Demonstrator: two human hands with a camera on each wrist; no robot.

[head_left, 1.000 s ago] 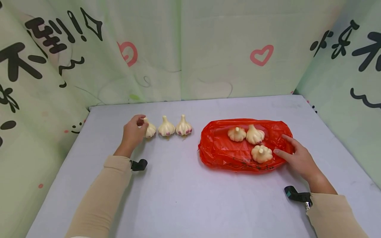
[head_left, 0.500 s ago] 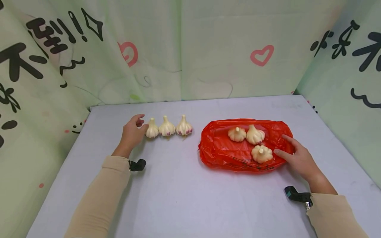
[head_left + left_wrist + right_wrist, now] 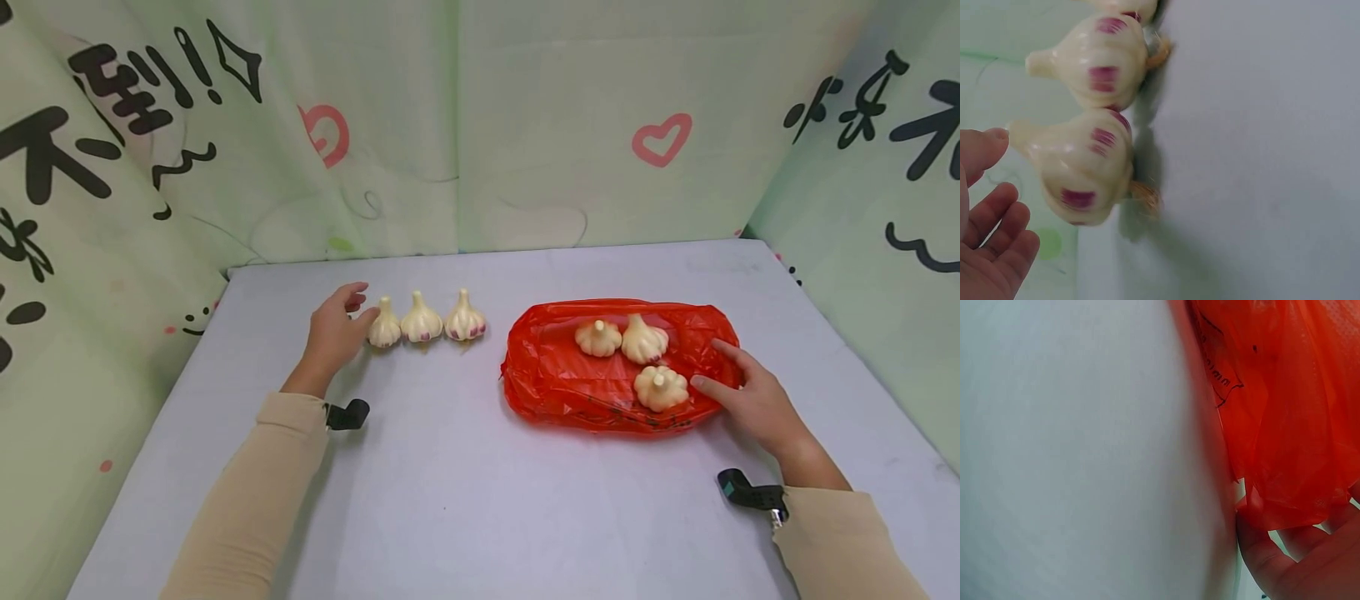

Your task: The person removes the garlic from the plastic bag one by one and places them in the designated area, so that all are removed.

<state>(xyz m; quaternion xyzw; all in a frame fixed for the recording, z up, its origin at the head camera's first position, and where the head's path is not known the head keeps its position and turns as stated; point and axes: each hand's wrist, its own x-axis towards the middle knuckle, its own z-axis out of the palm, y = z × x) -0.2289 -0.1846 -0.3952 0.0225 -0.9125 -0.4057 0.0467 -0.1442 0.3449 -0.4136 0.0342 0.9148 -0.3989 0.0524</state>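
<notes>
Three garlic bulbs stand in a row on the table's left half: a left bulb (image 3: 385,327), a middle bulb (image 3: 421,320) and a right bulb (image 3: 465,318). Beside the left bulb is my left hand (image 3: 337,333), its thumb tip at the bulb's stem and its other fingers loosely bent, held away from it. The left wrist view shows purple patches and stringy roots on the bulbs. On the right, my right hand (image 3: 757,404) holds the end of a red plastic bag (image 3: 555,358), thumb on top and fingers at its far side. Three more garlic bulbs (image 3: 643,340) lie on it.
A white-covered table (image 3: 480,508) carries everything. Behind it hangs a pale green curtain (image 3: 540,183) with printed hearts and black characters, and more of it runs along both sides. Small black cameras (image 3: 348,415) sit on the wrists.
The left hand has let go of the left garlic bulb, which now stands upright close to the middle one. The fingers have spread a little. The right hand and bag have stayed put.
</notes>
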